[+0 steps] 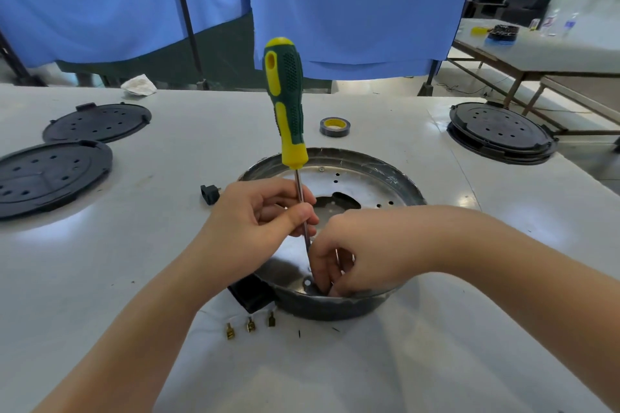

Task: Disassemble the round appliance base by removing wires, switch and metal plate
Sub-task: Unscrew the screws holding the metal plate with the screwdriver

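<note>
The round appliance base sits on the white table, its shiny metal plate showing inside the dark rim. A screwdriver with a green and yellow handle stands nearly upright in it. My left hand pinches the steel shaft halfway down. My right hand reaches into the near side of the base, fingers curled around the tip area; what they hold is hidden. A black switch housing sticks out at the near left of the rim. Three brass wire terminals lie loose in front.
Two black round covers lie at the left, a stacked black base at the right. A roll of black tape sits behind the base, a small black plug part to its left. Blue curtains hang behind the table.
</note>
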Action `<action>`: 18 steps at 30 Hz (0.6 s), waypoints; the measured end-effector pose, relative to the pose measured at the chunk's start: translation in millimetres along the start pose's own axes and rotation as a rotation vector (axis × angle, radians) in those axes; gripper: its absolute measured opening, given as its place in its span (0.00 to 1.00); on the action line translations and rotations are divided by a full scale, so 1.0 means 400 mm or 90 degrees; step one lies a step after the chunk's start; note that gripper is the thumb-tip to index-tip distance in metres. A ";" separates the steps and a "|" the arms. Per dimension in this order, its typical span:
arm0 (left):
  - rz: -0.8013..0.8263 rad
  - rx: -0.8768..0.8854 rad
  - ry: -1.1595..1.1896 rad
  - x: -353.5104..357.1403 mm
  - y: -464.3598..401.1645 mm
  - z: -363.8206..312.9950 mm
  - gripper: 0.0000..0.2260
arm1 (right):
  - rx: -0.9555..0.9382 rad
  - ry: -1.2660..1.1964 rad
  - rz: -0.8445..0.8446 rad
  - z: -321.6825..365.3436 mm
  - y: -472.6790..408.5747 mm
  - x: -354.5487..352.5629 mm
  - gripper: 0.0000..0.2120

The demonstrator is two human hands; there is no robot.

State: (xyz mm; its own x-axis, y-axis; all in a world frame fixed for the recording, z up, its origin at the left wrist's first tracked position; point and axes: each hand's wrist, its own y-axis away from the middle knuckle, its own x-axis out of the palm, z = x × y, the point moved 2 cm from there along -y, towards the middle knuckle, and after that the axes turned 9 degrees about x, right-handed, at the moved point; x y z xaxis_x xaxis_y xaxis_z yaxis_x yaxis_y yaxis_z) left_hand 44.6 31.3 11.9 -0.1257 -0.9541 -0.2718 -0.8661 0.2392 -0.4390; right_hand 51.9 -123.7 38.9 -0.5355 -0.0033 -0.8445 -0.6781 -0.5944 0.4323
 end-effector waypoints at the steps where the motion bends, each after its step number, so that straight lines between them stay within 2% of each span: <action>1: -0.003 0.000 -0.006 0.001 0.000 0.001 0.07 | 0.001 0.010 0.012 0.005 -0.003 -0.003 0.02; 10: -0.002 0.010 -0.023 0.002 0.002 -0.001 0.07 | -0.008 0.210 0.079 0.040 -0.016 -0.010 0.10; 18: -0.022 0.023 -0.046 -0.001 0.005 -0.006 0.10 | 0.009 0.171 0.105 0.042 -0.035 -0.023 0.09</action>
State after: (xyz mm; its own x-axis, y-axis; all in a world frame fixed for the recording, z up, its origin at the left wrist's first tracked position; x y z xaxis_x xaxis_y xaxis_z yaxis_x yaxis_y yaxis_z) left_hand 41.7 31.9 13.0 -0.0601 -0.9467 -0.3165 -0.8511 0.2142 -0.4793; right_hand 57.9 -102.0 46.0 -0.4881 -0.3113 -0.8154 -0.6012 -0.5574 0.5727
